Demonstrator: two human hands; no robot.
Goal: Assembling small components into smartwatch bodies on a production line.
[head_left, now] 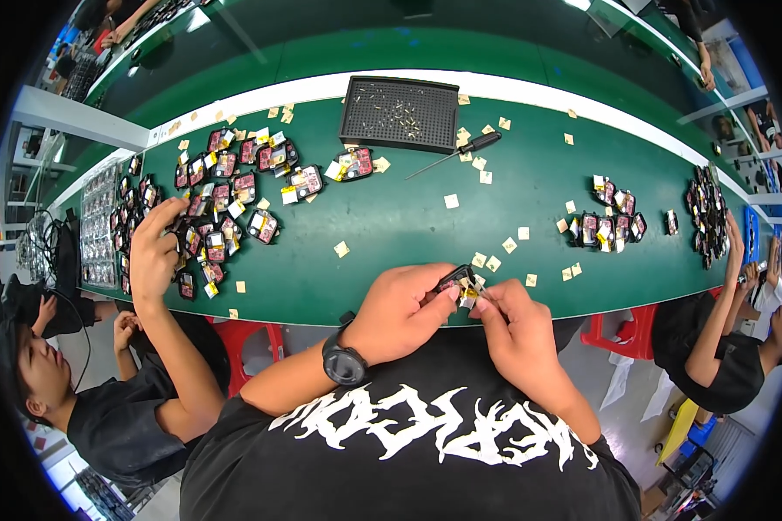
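Green workbench (374, 221): one co-worker (130, 434) by its left end, another (721, 373) by its right.
Black case (450, 279): small, rounded, yellow and white showing, held by the near edge's middle.
Left hand (406, 313): curled around the case.
Right hand (521, 326): thumb and forefinger pinched together at the case — on what, I can't tell.
Far edge: black tray (350, 130), screwdriver (480, 143) beside its near right corner.
Toward left end: similar units (263, 226) clustered.

Black shirt (391, 486), jagged white lettering (450, 431); round black wristwatch (346, 366), dark strap (347, 319)
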